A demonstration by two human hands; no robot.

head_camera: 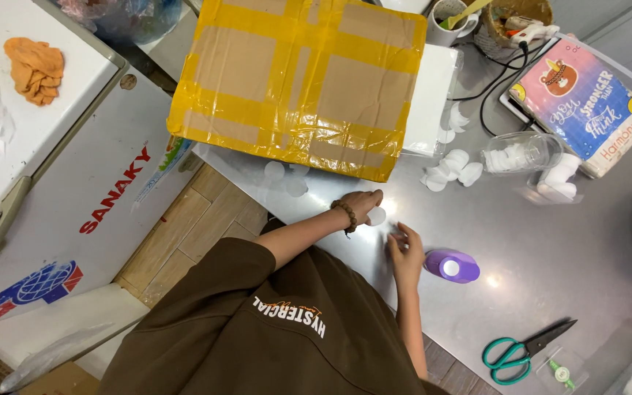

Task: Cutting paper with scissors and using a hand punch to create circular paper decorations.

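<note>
**Status**
- Punching appears well advanced. Many finished discs already lie on the table (550, 256).
- One disc (377, 216) is in hand.
- No uncut sheet is visible, so the amount left cannot be judged.

**Hands**
- Left hand (362, 203): wears a bead bracelet. The fingers are pinched together on the disc, just above the table, near the box (298, 84).
- Right hand (406, 252): rests on the table just left of the punch (452, 266). The fingers are curled. Whether they grip anything at the tips cannot be told.

**Location of work items**
- The held disc is at the table's left part, between the box and the right hand.
- The purple punch stands upright, right of both hands and touched by neither.

**Count**

| Item | Count |
|---|---|
| Punch | 1 |
| Scissors (524, 351), green handles, near right | 1 |
| Jar (522, 152), clear, on its side, far right | 1; holds discs too stacked to count |
| Box, taped yellow | 1 |
| Disc in hand | 1 |
| Pale discs (275, 170) at the box's near edge | about 3 |
| Disc pile (450, 170) between box and jar | about 6 |

More discs sit in a clear tray (559, 181) right of the jar. Their number is unclear.
</note>
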